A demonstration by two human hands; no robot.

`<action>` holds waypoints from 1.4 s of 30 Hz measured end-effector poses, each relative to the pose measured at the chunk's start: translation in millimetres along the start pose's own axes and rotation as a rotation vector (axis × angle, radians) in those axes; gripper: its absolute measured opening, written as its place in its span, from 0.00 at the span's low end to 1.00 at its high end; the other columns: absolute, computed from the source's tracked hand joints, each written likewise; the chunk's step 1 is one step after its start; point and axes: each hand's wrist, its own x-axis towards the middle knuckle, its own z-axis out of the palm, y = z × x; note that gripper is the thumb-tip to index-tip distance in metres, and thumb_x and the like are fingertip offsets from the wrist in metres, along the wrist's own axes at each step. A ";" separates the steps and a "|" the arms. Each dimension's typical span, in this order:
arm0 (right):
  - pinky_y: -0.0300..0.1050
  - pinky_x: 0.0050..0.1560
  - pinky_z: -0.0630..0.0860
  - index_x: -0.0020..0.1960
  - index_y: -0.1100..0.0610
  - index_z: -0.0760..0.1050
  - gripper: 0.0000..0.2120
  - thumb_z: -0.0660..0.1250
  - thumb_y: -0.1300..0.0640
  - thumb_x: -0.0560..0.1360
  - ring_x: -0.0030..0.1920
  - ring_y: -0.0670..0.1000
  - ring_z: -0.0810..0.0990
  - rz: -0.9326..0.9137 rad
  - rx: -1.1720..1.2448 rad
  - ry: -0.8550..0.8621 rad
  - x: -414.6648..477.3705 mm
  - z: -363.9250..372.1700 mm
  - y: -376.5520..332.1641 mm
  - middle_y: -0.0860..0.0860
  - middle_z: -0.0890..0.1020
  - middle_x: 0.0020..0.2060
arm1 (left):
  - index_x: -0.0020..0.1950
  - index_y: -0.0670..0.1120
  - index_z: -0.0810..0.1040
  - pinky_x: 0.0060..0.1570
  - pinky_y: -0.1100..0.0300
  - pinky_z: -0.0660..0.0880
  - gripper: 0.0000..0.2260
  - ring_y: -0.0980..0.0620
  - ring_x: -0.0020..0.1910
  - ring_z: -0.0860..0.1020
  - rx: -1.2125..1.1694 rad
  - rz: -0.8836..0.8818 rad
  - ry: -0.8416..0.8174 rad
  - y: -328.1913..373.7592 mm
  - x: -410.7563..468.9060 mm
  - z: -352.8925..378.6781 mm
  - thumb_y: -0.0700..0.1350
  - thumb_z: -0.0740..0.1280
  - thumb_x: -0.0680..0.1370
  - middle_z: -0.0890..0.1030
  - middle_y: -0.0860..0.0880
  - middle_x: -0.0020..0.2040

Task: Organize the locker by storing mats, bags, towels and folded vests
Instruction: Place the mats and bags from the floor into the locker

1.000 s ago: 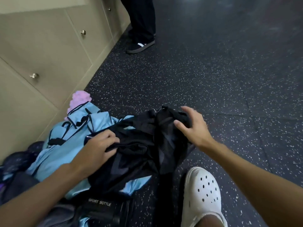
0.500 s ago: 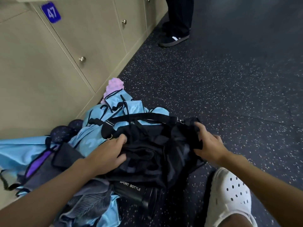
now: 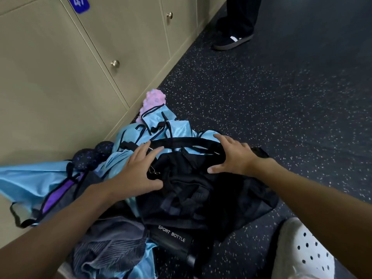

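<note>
On the black bag (image 3: 197,190) both hands rest (fingers spread)

Spread left hand (image 3: 138,170), right hand (image 3: 231,156) on black bag (image 3: 191,194), blue vests (image 3: 175,129) beneath

Bag (image 3: 201,190), centre: black.
Vests (image 3: 177,127), left of centre: light blue, black trim.
Towel (image 3: 112,244), lower left: grey, ribbed.
Bottle (image 3: 173,238), bottom centre: black, white lettering.
Floor (image 3: 281,97), right: dark, white-speckled.
Lockers (image 3: 50,77), upper left: beige.
Clog (image 3: 306,250), lower right: white.
</note>
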 end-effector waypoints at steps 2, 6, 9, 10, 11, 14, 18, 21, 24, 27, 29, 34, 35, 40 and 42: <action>0.58 0.74 0.53 0.79 0.46 0.41 0.56 0.71 0.29 0.64 0.75 0.58 0.61 0.044 -0.026 -0.042 5.9 3.3 -1.4 0.53 0.61 0.77 | 0.77 0.57 0.59 0.75 0.47 0.56 0.39 0.49 0.79 0.52 -0.229 -0.097 0.127 1.8 4.3 -0.3 0.60 0.63 0.67 0.55 0.50 0.79; 0.58 0.74 0.54 0.79 0.49 0.37 0.55 0.68 0.31 0.69 0.73 0.60 0.64 0.128 0.003 -0.128 14.6 7.9 -2.0 0.54 0.69 0.73 | 0.66 0.48 0.66 0.50 0.56 0.75 0.21 0.51 0.51 0.78 -0.510 -0.331 0.399 6.9 21.5 3.4 0.53 0.69 0.78 0.76 0.52 0.52; 0.59 0.73 0.59 0.80 0.51 0.38 0.51 0.67 0.35 0.73 0.72 0.59 0.66 0.154 0.022 -0.118 18.6 10.7 0.0 0.56 0.64 0.74 | 0.65 0.45 0.68 0.53 0.53 0.75 0.24 0.50 0.52 0.78 -0.676 -0.405 0.484 6.9 30.6 2.7 0.46 0.75 0.75 0.77 0.52 0.51; 0.58 0.72 0.62 0.80 0.50 0.40 0.49 0.68 0.37 0.73 0.71 0.59 0.67 0.155 0.043 -0.096 19.0 11.1 1.5 0.57 0.61 0.75 | 0.60 0.45 0.69 0.50 0.53 0.75 0.20 0.49 0.50 0.78 -0.694 -0.434 0.494 6.5 33.0 2.6 0.44 0.76 0.74 0.77 0.51 0.49; 0.57 0.71 0.64 0.80 0.49 0.42 0.48 0.68 0.38 0.73 0.70 0.59 0.68 0.148 0.061 -0.085 18.8 11.2 2.8 0.57 0.59 0.75 | 0.54 0.44 0.70 0.47 0.54 0.74 0.17 0.49 0.46 0.78 -0.701 -0.458 0.497 6.5 35.2 2.6 0.42 0.76 0.73 0.78 0.50 0.46; 0.55 0.70 0.66 0.80 0.49 0.44 0.46 0.68 0.38 0.74 0.71 0.59 0.67 0.117 0.067 -0.103 18.1 10.5 3.8 0.57 0.63 0.74 | 0.49 0.46 0.77 0.46 0.55 0.74 0.11 0.49 0.43 0.76 -0.708 -0.443 0.486 11.8 38.6 1.4 0.33 0.71 0.72 0.77 0.47 0.43; 0.58 0.72 0.58 0.80 0.48 0.46 0.44 0.66 0.36 0.74 0.72 0.57 0.66 0.120 -0.012 -0.041 18.0 7.8 -3.9 0.53 0.68 0.73 | 0.47 0.36 0.83 0.47 0.53 0.78 0.08 0.46 0.43 0.80 -0.644 -0.282 0.322 18.7 33.3 -5.6 0.29 0.65 0.74 0.84 0.38 0.47; 0.60 0.73 0.52 0.79 0.42 0.45 0.50 0.72 0.35 0.68 0.76 0.54 0.55 -0.037 0.085 0.115 15.4 2.8 -20.2 0.48 0.58 0.78 | 0.51 0.42 0.84 0.53 0.48 0.79 0.18 0.43 0.49 0.83 -0.463 -0.032 0.171 24.4 26.6 -9.1 0.27 0.59 0.74 0.84 0.39 0.50; 0.58 0.75 0.44 0.78 0.38 0.49 0.49 0.74 0.36 0.66 0.78 0.48 0.45 -0.284 0.124 0.074 16.2 -1.7 -41.8 0.42 0.52 0.79 | 0.52 0.48 0.84 0.47 0.64 0.76 0.23 0.61 0.45 0.80 -0.291 0.149 0.024 29.5 21.9 -9.2 0.26 0.56 0.73 0.83 0.53 0.45; 0.58 0.76 0.42 0.61 0.44 0.76 0.20 0.67 0.37 0.74 0.78 0.46 0.46 -0.409 0.010 -0.006 20.1 2.7 -55.3 0.44 0.67 0.73 | 0.51 0.64 0.80 0.59 0.64 0.72 0.23 0.63 0.51 0.76 -0.194 0.143 -0.007 28.2 21.1 -8.1 0.34 0.61 0.75 0.79 0.56 0.49; 0.56 0.76 0.41 0.48 0.51 0.77 0.14 0.62 0.41 0.79 0.78 0.44 0.53 -0.404 -0.024 -0.100 21.1 9.7 -56.4 0.44 0.79 0.59 | 0.46 0.75 0.76 0.63 0.56 0.71 0.13 0.60 0.54 0.76 -0.166 0.124 -0.055 24.8 19.9 -6.3 0.53 0.64 0.74 0.79 0.57 0.51; 0.49 0.56 0.70 0.42 0.48 0.68 0.09 0.62 0.47 0.81 0.47 0.53 0.76 -0.360 0.030 -0.102 15.1 22.4 -40.0 0.50 0.79 0.41 | 0.47 0.58 0.79 0.66 0.49 0.61 0.06 0.59 0.45 0.77 0.159 0.164 0.006 18.4 18.9 -4.2 0.56 0.64 0.80 0.82 0.57 0.43; 0.49 0.51 0.71 0.43 0.48 0.68 0.09 0.61 0.49 0.81 0.46 0.54 0.76 -0.336 0.048 -0.112 12.8 23.4 -34.6 0.50 0.79 0.41 | 0.46 0.55 0.78 0.65 0.48 0.61 0.08 0.56 0.42 0.77 0.269 0.140 0.025 15.7 19.8 -5.2 0.54 0.63 0.82 0.81 0.55 0.41; 0.51 0.60 0.72 0.65 0.54 0.71 0.13 0.57 0.53 0.83 0.57 0.56 0.76 -0.240 0.067 -0.102 2.8 31.6 0.7 0.53 0.74 0.57 | 0.60 0.54 0.81 0.59 0.51 0.62 0.13 0.49 0.59 0.74 0.521 0.094 -0.012 12.3 21.3 -1.4 0.50 0.57 0.84 0.76 0.51 0.56; 0.50 0.63 0.70 0.71 0.53 0.66 0.18 0.55 0.50 0.83 0.61 0.55 0.74 -0.227 0.086 -0.100 -1.8 34.8 1.5 0.52 0.72 0.61 | 0.70 0.55 0.76 0.73 0.48 0.57 0.20 0.46 0.77 0.58 0.279 0.079 -0.073 21.3 18.2 -1.3 0.60 0.56 0.82 0.61 0.46 0.76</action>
